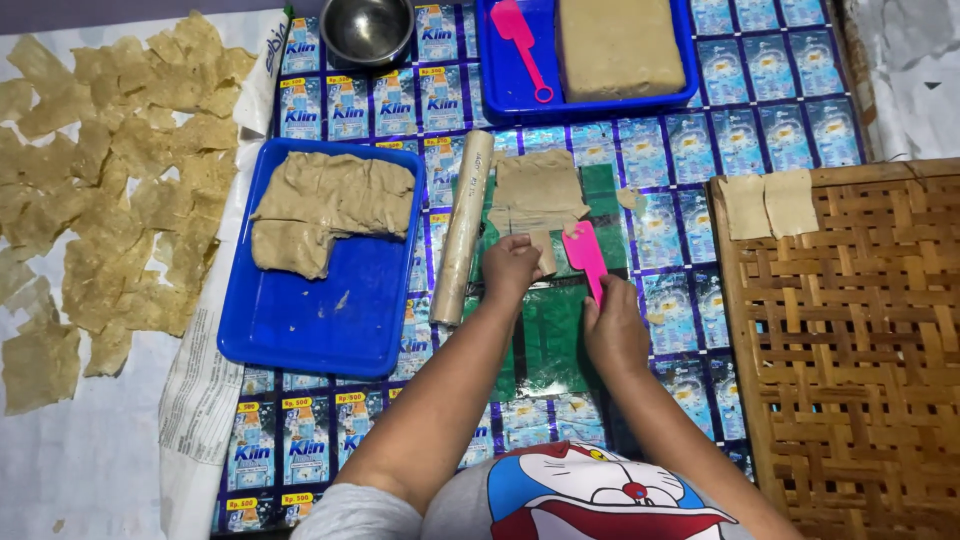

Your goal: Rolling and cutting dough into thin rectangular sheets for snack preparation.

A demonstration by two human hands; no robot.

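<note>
A thin flat sheet of tan dough (538,190) lies on a green plastic sheet (548,335) in front of me. My left hand (510,266) pinches a narrow strip at the dough's near edge. My right hand (614,330) grips a pink plastic scraper (584,254), its blade standing just right of that strip. A dough-coated rolling pin (462,226) lies to the left of the green sheet.
A blue tray (330,320) at left holds rolled dough. Another blue tray (508,80) at the back holds a dough block and a pink scraper. A metal bowl (366,28) sits behind. A woven bamboo rack (850,350) at right carries two dough squares. Several dried pieces cover paper at left.
</note>
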